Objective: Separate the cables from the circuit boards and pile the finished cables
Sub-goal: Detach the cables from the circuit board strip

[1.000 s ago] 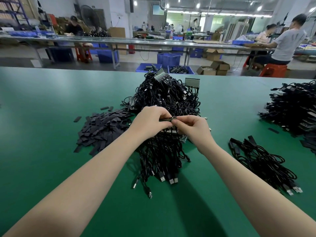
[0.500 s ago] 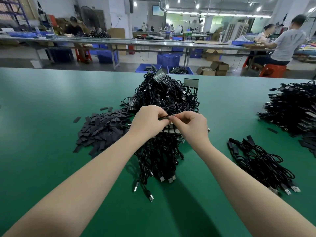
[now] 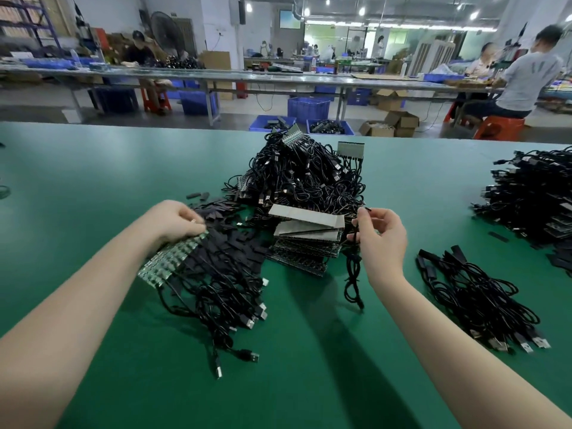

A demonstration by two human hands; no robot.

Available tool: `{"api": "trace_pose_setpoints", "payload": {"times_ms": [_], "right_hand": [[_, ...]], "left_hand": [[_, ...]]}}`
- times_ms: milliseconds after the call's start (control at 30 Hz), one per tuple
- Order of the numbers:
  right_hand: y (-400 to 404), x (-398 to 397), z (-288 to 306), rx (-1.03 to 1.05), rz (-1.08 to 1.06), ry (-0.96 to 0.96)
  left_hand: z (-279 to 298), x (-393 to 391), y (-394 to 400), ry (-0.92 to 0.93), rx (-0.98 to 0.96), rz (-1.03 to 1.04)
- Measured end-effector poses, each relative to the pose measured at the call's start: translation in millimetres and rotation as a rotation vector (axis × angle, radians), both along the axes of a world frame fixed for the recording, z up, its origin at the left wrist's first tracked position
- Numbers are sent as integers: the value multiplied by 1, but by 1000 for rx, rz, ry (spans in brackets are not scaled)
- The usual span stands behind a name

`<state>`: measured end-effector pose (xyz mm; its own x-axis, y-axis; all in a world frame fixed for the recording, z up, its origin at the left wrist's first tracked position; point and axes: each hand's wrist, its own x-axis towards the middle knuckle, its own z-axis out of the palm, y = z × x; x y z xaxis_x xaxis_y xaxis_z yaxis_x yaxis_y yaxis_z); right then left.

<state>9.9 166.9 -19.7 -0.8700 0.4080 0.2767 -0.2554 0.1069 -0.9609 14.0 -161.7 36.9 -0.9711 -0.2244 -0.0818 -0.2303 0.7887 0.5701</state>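
Green matting covers my bench (image 3: 93, 187), with a busy workshop of long tables and seated workers beyond it. A moment ago both my hands met at one circuit board over the middle of the bench; now they have parted. My left hand (image 3: 176, 221) grips the far end of that circuit board (image 3: 173, 258), its fingers curled round the edge, and a fringe of attached cables (image 3: 223, 292) trails from it toward me, USB plugs resting on the matting. My right hand (image 3: 382, 236) pinches one freed cable (image 3: 354, 274) between thumb and fingertips, so it hangs clear of the board and its lower loop reaches the bench. One cable is therefore off, I judge, and ready to go down. Right of that hand lies the small pile of finished cables (image 3: 473, 295). Behind both hands sits the big heap of uncut boards and cables (image 3: 303, 174), with stacked boards (image 3: 306, 239) at its near foot and black scraps (image 3: 235, 239) to its left.
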Motion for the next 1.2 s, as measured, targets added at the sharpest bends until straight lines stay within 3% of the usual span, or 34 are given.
{"api": "trace_pose_setpoints", "payload": {"times_ms": [200,300,367,400,500,600,733,833,900,1200], "right_hand": [[-3,3,-3,36,46,-44],[-9,5,0,13,78,-39],[-15,5,4,-56,134,-39],[-19,5,6,-96,162,-37],[-33,3,12,-328,254,-42],[-38,1,9,-495,236,-87],[-35,6,-32,-234,210,-270],[-27,16,-70,121,171,-300],[-23,19,-83,245,149,-261],[-22,21,-92,434,264,-226]], "left_hand": [[-36,6,-69,-288,-9,237],[-47,4,-68,-341,-420,274],[-55,5,-50,-154,-670,272],[-60,2,-37,-11,-706,236],[-71,-8,12,271,-581,46],[-80,-22,49,305,-557,-74],[-99,-36,66,136,-800,-240],[-105,-46,71,-33,-799,-271],[-104,-52,75,-27,-778,-240],[-99,-54,61,83,-692,-185]]}}
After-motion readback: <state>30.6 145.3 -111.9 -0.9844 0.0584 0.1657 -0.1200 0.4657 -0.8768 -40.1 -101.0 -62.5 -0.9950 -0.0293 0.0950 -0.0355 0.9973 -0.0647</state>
